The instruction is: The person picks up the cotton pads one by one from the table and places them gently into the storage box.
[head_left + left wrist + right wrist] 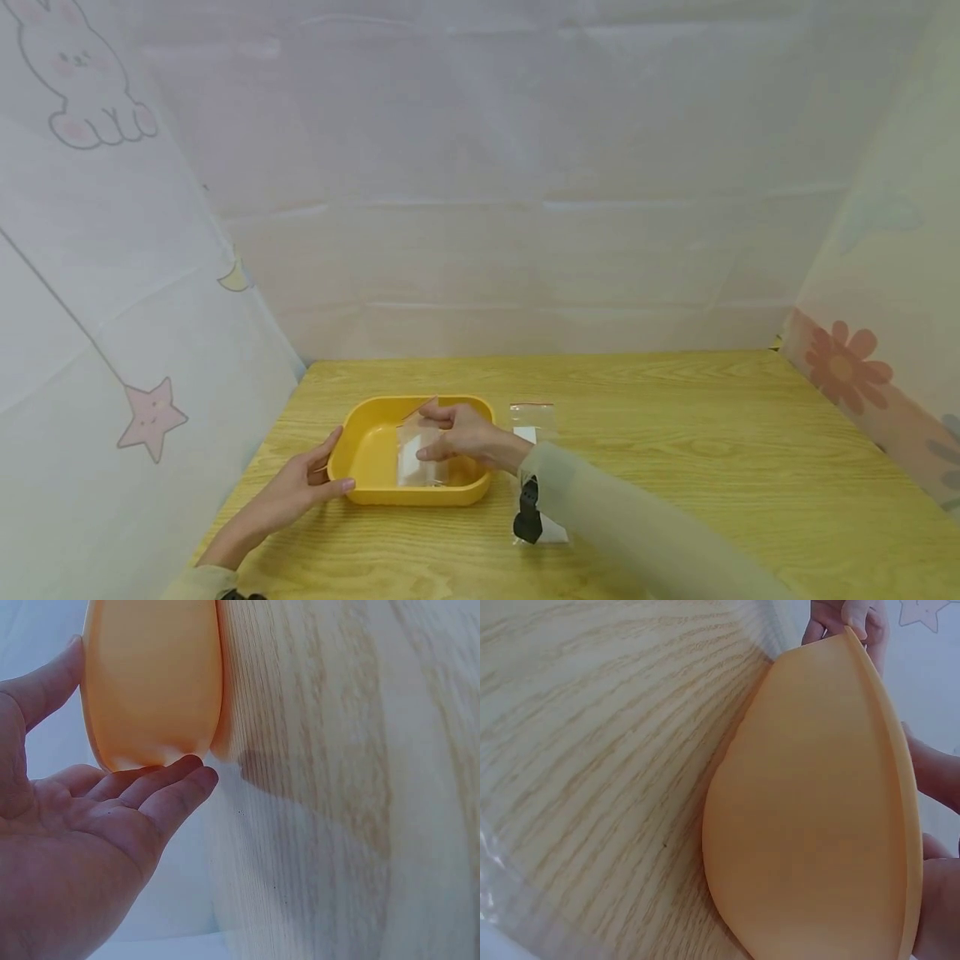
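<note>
A yellow plastic basin (412,497) with rounded corners stands on the table. My left hand (296,486) holds its left end, thumb at the front rim and fingers along the outer wall. In the left wrist view, the fingers (172,784) touch the basin's outside (154,682). My right hand (468,435) reaches over the basin and pinches a clear zip bag (422,458) with something white in it. The bag hangs tilted inside the basin; whether it touches the bottom I cannot tell. In the right wrist view, the basin wall (810,795) hides the bag.
A second clear zip bag (534,414) with a white piece inside lies right of the basin, partly covered by my right forearm. The wood-grain table (712,450) extends to the right. Pale printed sheets (525,250) enclose the table at the back and both sides.
</note>
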The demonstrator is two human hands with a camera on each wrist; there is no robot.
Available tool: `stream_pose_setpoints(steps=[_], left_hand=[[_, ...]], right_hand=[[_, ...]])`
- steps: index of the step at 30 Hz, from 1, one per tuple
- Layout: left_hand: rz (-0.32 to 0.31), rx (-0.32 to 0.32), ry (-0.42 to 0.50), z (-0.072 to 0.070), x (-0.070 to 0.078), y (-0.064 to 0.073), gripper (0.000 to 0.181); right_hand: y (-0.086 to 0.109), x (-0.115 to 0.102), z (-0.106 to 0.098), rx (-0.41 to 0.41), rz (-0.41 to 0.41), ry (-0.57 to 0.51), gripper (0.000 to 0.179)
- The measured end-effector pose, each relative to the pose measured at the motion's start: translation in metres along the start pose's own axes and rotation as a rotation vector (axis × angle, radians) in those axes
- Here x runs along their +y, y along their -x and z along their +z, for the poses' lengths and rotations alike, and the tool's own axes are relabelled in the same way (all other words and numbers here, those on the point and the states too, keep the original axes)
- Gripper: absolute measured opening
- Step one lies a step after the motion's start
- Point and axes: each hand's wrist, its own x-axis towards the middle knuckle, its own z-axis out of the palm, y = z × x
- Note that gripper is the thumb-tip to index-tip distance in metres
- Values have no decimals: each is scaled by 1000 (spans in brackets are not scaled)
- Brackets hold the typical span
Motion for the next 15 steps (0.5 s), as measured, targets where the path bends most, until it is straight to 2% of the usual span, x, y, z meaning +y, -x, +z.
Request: stream_pose_setpoints(steps=[2, 9, 12, 15], left_hand=[[-1, 2, 3, 0, 0, 0, 95], [-4, 8, -3, 1, 1, 0, 95], [-9, 9, -2, 1, 1, 0, 95], [-16, 10, 2, 1, 1, 0, 95]], right_hand=[[0, -1, 0, 8, -4, 77, 76], [8, -8, 1, 52, -53, 532, 79], [12, -15, 0, 52, -44, 666, 81], [17, -24, -7, 38, -77, 781, 76]])
